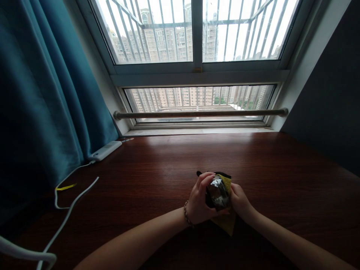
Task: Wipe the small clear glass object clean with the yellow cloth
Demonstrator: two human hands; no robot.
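Head view shows both hands meeting over a small packet [218, 193], shiny and dark in the middle with yellow edges. Fingers [203, 182] of the left hand [198, 204] curl over the packet's left side and top, closed on it, thumb pressed across its lower edge. A beaded bracelet [187, 214] sits on that wrist. The right hand [240, 200] grips the packet's right side from behind, fingers mostly hidden by it, closed around the yellow edge. A yellow corner hangs down below the hands. The packet is held just above the dark wooden table [281, 168], near its front middle. Well off to the left, a white power bank [104, 150] lies by the teal curtain [42, 93], with a white cable [70, 208] trailing from it toward the near edge. Behind the table stands a barred window [197, 37] with a rail [201, 113] across its lower pane.
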